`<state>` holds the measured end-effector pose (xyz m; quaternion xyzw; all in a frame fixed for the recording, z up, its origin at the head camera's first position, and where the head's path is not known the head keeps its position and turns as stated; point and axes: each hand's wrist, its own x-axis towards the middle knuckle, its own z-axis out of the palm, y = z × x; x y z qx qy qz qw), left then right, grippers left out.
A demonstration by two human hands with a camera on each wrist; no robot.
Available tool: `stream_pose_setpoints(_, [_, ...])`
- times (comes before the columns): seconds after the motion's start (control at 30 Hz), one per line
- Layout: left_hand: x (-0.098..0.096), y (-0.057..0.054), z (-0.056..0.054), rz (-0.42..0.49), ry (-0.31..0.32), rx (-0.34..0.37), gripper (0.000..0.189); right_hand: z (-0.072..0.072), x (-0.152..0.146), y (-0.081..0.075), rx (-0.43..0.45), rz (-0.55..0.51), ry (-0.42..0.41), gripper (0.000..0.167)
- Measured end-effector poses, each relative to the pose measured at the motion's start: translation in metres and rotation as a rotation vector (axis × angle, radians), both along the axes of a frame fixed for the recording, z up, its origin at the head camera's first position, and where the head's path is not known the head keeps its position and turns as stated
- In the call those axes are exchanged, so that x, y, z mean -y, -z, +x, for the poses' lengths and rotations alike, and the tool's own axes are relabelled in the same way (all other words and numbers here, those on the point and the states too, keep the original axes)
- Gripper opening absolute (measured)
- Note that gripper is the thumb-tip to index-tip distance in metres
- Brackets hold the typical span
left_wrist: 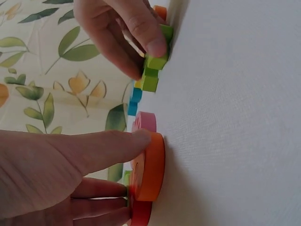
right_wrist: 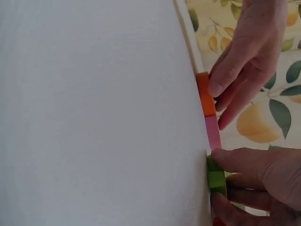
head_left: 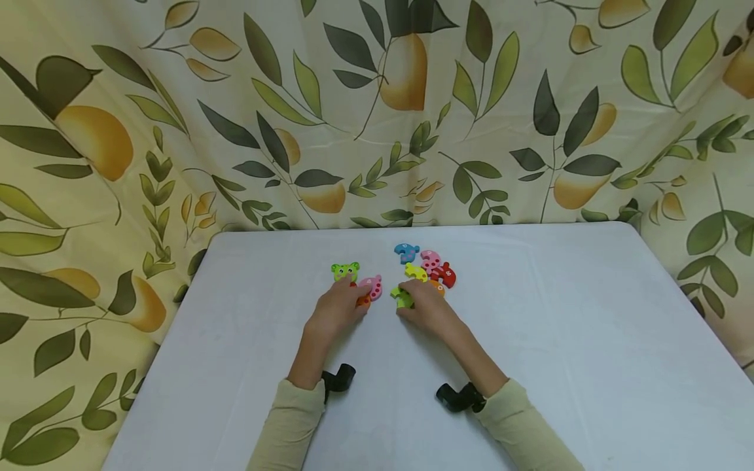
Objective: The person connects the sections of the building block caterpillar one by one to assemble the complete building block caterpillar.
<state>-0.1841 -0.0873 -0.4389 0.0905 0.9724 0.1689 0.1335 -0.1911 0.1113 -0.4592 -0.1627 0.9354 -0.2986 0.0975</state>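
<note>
My left hand point(head_left: 336, 311) reaches over a small group of thick, animal-shaped puzzle pieces. Its fingers look fairly straight, and the thumb touches the edge of an orange piece point(left_wrist: 154, 167). Beside that are a pink piece with dots point(head_left: 374, 286), a red piece point(left_wrist: 141, 214) partly behind the fingers and a green animal head with eyes point(head_left: 345, 271). Across a narrow gap, my right hand point(head_left: 432, 307) pinches a green puzzle piece point(head_left: 402, 298) between thumb and fingers, low at the tabletop.
Beyond the right hand lie more puzzle pieces: blue point(head_left: 406, 252), pink point(head_left: 431, 260), yellow point(head_left: 415, 271), red point(head_left: 446, 275) and orange point(head_left: 437, 286), partly covered by the hand. A white cloth covers the table point(head_left: 565, 314). A leaf-and-fruit patterned curtain point(head_left: 365, 150) hangs behind its far edge.
</note>
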Motion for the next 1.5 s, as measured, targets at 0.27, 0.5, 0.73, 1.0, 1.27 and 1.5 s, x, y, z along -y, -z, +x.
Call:
stream_pose_setpoints(0.27, [-0.001, 0.004, -0.002, 0.030, -0.041, -0.064, 0.046, -0.013, 0.002, 0.001, -0.034, -0.074, 0.005, 0.050])
stream_pose_setpoints(0.5, [0.002, 0.005, -0.004, 0.046, -0.051, -0.083, 0.045, -0.033, 0.017, 0.001, -0.049, -0.115, -0.062, 0.049])
stream_pose_setpoints(0.73, [0.002, 0.007, -0.004, 0.050, -0.044, -0.094, 0.046, -0.043, 0.024, 0.005, -0.037, -0.086, -0.117, 0.048])
stream_pose_setpoints(1.0, [0.003, 0.006, -0.005, 0.048, -0.043, -0.098, 0.046, -0.049, 0.027, 0.006, -0.034, -0.084, -0.143, 0.048])
stream_pose_setpoints(1.27, [0.002, 0.004, -0.005, 0.043, -0.047, -0.091, 0.046, -0.051, 0.028, 0.007, -0.047, -0.066, -0.176, 0.048])
stream_pose_setpoints(1.5, [0.001, 0.004, -0.005, 0.039, -0.049, -0.088, 0.045, -0.053, 0.028, 0.009, -0.017, -0.043, -0.182, 0.048])
